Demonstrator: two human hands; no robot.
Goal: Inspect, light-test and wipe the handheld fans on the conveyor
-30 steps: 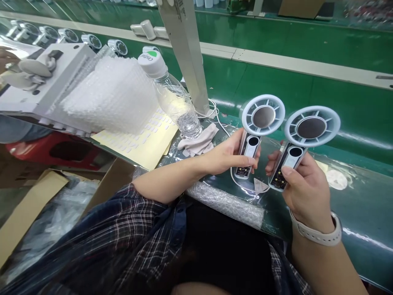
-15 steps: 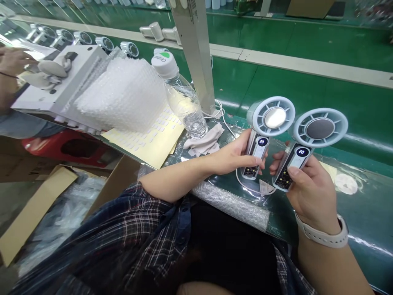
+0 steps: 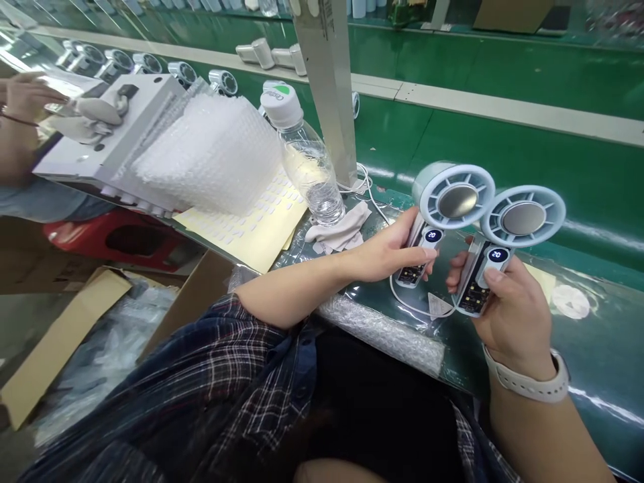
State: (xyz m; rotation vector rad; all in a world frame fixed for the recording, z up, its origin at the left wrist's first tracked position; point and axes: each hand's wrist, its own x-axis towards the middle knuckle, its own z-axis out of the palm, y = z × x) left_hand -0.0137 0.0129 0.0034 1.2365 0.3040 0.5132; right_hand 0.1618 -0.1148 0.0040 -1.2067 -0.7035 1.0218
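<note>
My left hand (image 3: 397,251) is closed around the handle of a light blue handheld fan (image 3: 457,196), its thumb lying on the front near the lit display, which reads 20. A second, matching handheld fan (image 3: 523,216) is gripped by my right hand (image 3: 518,302), the thumb pressing on the handle just below its display, also reading 20. Both fans are held upright and a little tilted, side by side, with their round heads close together. Circuit parts show through the clear lower handles. A white cable (image 3: 417,312) curves below them above the bench.
A water bottle (image 3: 312,168) stands on a crumpled cloth (image 3: 339,231) near a metal post (image 3: 329,87). Left of it are bubble wrap (image 3: 211,154) and a yellow label sheet (image 3: 241,238). More fans line the belt (image 3: 483,107). At far left is another person's hand (image 3: 30,100).
The left fan has tilted and shifted slightly right, its thumb moving up toward the display. The right fan's head has moved slightly left and its thumb has shifted up. The view has shifted slightly.
</note>
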